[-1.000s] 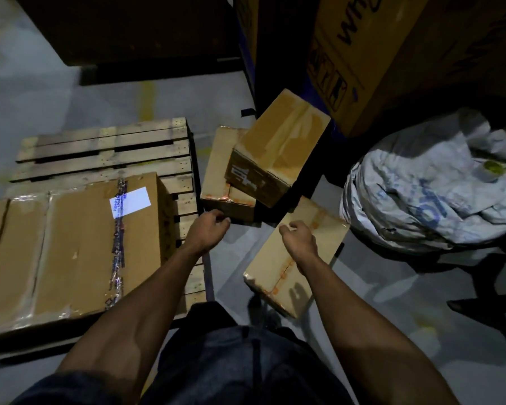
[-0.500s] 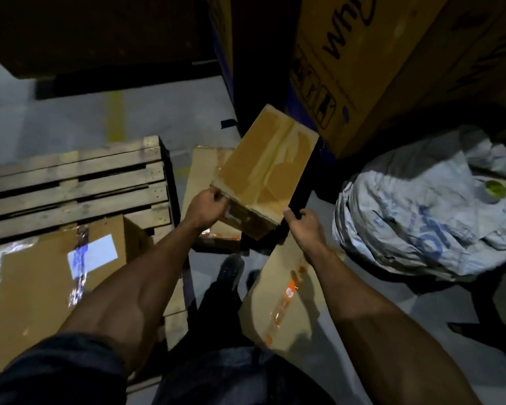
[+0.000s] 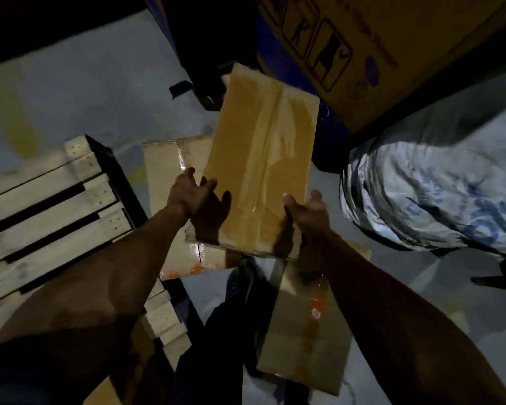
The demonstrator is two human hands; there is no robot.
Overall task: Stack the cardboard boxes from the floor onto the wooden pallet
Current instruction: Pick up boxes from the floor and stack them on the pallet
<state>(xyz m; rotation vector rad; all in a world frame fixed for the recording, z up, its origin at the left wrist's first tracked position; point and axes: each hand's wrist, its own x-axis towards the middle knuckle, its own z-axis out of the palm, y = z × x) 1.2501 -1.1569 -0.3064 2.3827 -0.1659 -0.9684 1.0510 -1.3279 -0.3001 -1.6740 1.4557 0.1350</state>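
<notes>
Grey floor [image 3: 85,92] below, both hands, left hand [image 3: 193,197] and right hand [image 3: 307,211], now grip the taped box [image 3: 263,159] lifted higher

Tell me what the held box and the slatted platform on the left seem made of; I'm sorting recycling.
Held box: brown cardboard, apparently, with a glossy clear tape strip catching light along its top. Platform: pale unfinished wood, with visible grain and nail dots on its slats.

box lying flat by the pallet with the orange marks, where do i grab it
Take the flat box by its two long side edges, one hand on each, coming from above. It lies flat on the floor beside the pallet, partly under the held box, so clear that first.
</notes>
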